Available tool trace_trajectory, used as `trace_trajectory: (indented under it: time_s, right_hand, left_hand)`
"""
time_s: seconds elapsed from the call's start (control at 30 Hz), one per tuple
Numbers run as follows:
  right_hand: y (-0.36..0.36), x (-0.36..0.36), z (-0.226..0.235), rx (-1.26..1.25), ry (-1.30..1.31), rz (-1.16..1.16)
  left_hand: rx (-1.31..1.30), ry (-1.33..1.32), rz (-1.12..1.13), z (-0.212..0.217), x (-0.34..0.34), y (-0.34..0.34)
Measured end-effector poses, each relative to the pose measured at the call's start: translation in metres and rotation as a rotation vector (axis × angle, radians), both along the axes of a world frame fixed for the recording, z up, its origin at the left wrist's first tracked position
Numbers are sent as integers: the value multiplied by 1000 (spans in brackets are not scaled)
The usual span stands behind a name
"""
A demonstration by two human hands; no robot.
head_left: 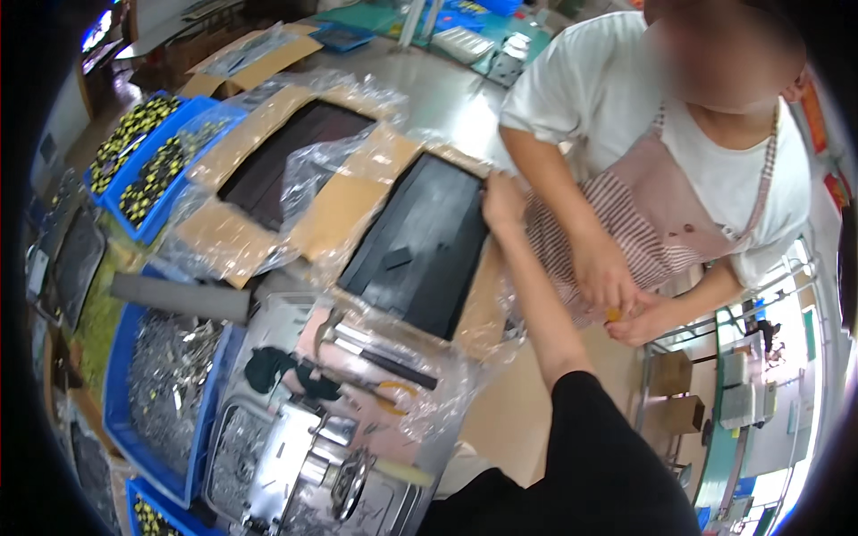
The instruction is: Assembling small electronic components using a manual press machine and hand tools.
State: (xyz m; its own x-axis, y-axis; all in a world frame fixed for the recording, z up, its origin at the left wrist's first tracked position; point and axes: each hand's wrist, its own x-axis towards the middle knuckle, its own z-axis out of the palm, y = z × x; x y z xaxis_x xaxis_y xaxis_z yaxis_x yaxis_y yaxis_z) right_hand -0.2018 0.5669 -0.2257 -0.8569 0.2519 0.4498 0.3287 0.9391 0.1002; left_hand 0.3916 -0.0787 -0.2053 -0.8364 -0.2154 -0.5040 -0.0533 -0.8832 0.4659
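My right hand (505, 202) reaches to the far right corner of an open cardboard box (483, 313) lined with clear plastic. Its fingers are curled against the box's rim, and what they hold, if anything, is hidden. Flat black panels (420, 237) fill the box, with a small dark piece (397, 258) lying on top. Left of it stands a second plastic-lined box (201, 239) with a dark inside. My left hand is out of view. Below the boxes, a hammer (384, 357) and yellow-handled pliers (393, 393) rest on the pinkish work surface.
Opposite, a person in an apron (661, 205) holds a small yellow thing (614, 314). At left are blue bins (147, 234) of yellow-and-black parts and a blue bin (116, 393) of metal bits. A metal press-like device (295, 456) stands near a dark green cloth (290, 371).
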Motion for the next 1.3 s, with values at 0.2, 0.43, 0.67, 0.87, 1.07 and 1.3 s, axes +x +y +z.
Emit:
trace_trajectory:
  time_s: [0.2,0.43,0.67,0.87,1.07,1.3]
  right_hand:
    - [-26,-6,3,-91,54,59]
    - [-14,-5,3,-8,45,126]
    - [-15,-3,4,51,88,178]
    - [-12,8,1,-152,144,249]
    - [-26,26,13,-290,135,323]
    - [-54,60,22,-506,201,491]
  left_hand:
    - [45,160,-76,-63,-37,16]
    - [-8,380,-171,-96,-73,16]
    - [-106,579,-271,-106,-99,4]
    - [-203,753,-347,-108,-117,-5]
    - [-310,915,-409,-107,-126,-12]
    - [-431,1094,-473,-104,-130,-17]
